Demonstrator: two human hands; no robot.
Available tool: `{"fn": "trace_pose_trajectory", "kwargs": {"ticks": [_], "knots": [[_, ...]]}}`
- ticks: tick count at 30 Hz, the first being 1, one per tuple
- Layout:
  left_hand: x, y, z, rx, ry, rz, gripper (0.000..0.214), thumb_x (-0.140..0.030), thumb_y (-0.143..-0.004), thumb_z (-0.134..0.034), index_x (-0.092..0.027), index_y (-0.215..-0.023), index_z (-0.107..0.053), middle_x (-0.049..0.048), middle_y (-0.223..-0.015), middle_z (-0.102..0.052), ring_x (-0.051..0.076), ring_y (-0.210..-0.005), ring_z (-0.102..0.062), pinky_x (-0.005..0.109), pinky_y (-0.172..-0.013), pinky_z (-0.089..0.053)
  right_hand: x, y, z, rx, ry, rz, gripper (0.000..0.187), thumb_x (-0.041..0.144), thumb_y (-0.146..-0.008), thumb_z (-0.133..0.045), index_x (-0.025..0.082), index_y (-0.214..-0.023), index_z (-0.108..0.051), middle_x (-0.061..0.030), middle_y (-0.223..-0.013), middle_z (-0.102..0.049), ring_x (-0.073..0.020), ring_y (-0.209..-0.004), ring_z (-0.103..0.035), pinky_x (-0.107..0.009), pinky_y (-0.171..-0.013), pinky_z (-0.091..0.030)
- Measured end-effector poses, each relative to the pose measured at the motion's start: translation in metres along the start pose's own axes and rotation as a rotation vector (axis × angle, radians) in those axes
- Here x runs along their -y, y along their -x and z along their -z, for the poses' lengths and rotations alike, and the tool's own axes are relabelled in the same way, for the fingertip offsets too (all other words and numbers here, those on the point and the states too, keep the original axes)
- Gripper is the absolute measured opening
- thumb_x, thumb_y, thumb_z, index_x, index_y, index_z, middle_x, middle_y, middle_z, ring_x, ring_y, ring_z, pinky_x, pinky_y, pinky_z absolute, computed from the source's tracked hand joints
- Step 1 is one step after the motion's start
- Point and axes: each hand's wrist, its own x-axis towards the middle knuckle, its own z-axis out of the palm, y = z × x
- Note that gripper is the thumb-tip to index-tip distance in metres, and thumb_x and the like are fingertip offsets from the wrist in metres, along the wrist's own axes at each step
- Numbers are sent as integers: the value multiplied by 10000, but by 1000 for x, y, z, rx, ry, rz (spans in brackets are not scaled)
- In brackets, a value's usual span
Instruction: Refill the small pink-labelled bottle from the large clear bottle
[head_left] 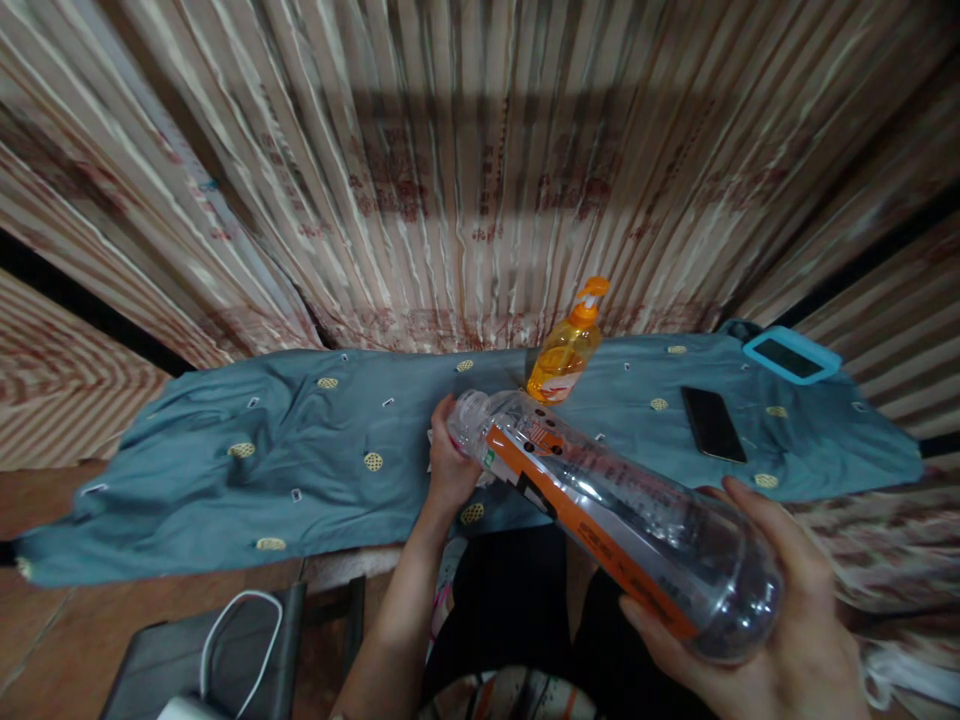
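Note:
A large clear plastic bottle [637,500] with an orange label lies tilted across the view, its mouth toward the upper left. My right hand [780,610] is wrapped round its base end. At the neck, my left hand [448,455] is closed, its fingers mostly behind the bottle. Something pale and crumpled shows beneath that hand, too hidden to name. Just beyond the bottle's neck stands a pump bottle [564,360] of yellow liquid with an orange pump top.
A blue-green cloth [300,450] covers the long table. On its right lie a black phone [712,424] and a blue-framed object [792,355] with a dark screen. Striped curtains [480,180] hang behind. At lower left, a white cable [241,640] rests on a dark stool [150,655].

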Motion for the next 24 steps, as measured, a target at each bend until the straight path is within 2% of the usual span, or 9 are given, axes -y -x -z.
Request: {"fn": "trace_pose_trajectory", "kwargs": {"ticks": [11, 17, 24], "knots": [[0, 0, 1, 0, -1, -8, 917, -320, -652, -889, -202, -1442, -439, 157, -1377, -663, 314, -1220, -705, 472, -1107, -553, -2, 0, 1, -1, 19, 35, 920, 729, -994, -589, 216, -1686, -268, -88, -1391, -591, -237, -1138, -640, -307, -870, -561], [2, 0, 0, -14, 5, -13, 929, -329, -629, -905, -223, -1436, -457, 136, -1370, -665, 307, -1228, -694, 469, -1125, -534, -2, -1, 2, -1, 26, 38, 911, 718, -997, -592, 208, -1683, -277, -106, -1326, -621, -237, -1060, -668, -298, -798, -585], [2, 0, 0, -3, 7, 7, 932, -320, -629, -902, -215, -1439, -455, 147, -1367, -662, 324, -1223, -698, 491, -1138, -529, 0, -1, 3, 12, 36, -3, 955, 804, -967, -565, 213, -1670, -303, -117, -1385, -582, -237, -1066, -671, -287, -777, -595]]}}
